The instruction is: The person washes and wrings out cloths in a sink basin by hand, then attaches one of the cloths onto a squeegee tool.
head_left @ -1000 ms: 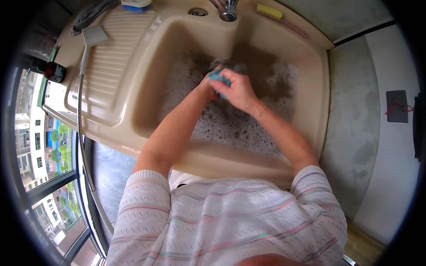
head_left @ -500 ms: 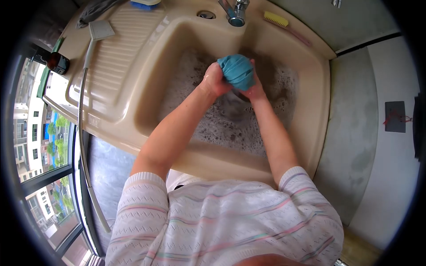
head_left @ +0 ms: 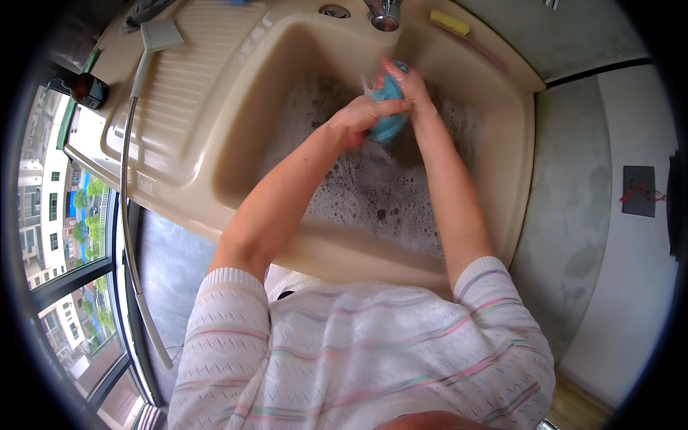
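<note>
A wet blue cloth [head_left: 388, 127] is bunched between my two hands, above the soapy water [head_left: 373, 197] in the beige sink [head_left: 236, 136]. My left hand [head_left: 362, 115] is closed around its lower part, thumb laid across it. Higher up, my right hand [head_left: 405, 80] grips the upper end, its fingers blurred by motion. A streak of water or suds shows beside the cloth near the right fingers. Parts of the cloth are hidden by the hands.
The faucet [head_left: 384, 16] stands at the sink's back edge. A yellow brush [head_left: 450, 23] with a pink handle lies on the right rim. On the left, a long-handled white scraper [head_left: 161, 34] rests across the ribbed drainboard [head_left: 193, 79], near a brown bottle [head_left: 89, 91].
The cloth has gone from a rounded ball to a narrower, elongated bunch. My right hand has moved up and over its top; my left has shifted across its front.
</note>
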The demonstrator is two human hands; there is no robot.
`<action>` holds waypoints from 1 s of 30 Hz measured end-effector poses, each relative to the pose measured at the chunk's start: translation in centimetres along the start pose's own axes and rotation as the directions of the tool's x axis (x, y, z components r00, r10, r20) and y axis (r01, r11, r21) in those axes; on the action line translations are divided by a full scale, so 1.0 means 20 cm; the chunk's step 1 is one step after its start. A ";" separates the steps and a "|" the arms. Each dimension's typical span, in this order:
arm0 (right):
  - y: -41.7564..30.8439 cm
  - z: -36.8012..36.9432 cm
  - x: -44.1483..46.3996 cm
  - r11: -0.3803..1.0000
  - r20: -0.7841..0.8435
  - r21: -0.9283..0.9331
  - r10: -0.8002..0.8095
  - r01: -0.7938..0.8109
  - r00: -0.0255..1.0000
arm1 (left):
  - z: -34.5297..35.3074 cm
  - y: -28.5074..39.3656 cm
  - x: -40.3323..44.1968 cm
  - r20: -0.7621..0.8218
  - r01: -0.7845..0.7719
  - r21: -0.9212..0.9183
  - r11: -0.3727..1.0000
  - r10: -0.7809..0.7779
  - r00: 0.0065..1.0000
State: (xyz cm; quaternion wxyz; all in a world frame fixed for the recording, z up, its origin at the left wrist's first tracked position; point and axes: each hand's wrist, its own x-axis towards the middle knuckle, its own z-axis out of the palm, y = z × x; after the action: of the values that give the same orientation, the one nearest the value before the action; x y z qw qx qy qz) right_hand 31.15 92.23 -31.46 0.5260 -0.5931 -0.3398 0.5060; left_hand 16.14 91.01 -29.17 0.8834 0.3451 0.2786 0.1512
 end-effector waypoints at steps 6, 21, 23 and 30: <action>0.22 0.14 0.08 0.759 -0.175 -0.651 -0.180 0.023 0.968 | -0.13 -0.15 0.15 -0.203 0.059 0.812 0.581 0.187 0.961; -0.13 -0.01 -0.26 0.743 0.314 0.669 -0.294 0.009 0.903 | 0.10 -0.03 -0.05 0.344 0.156 -0.422 0.893 -0.001 0.939; -0.22 -0.05 -0.21 0.897 0.385 0.442 -0.207 0.018 0.899 | 0.12 -0.05 -0.03 0.246 0.047 -0.271 0.961 0.022 0.969; 0.01 0.06 -0.08 0.997 -0.093 0.046 -0.051 0.055 0.994 | 0.01 -0.14 0.09 -0.176 -0.055 0.719 0.693 0.258 0.950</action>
State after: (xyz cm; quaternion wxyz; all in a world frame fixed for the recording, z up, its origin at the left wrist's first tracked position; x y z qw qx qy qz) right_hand 29.55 90.93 -31.24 0.5684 -0.5936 -0.3187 0.4722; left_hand 17.91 89.73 -31.66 0.6222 0.6558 0.3991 0.1531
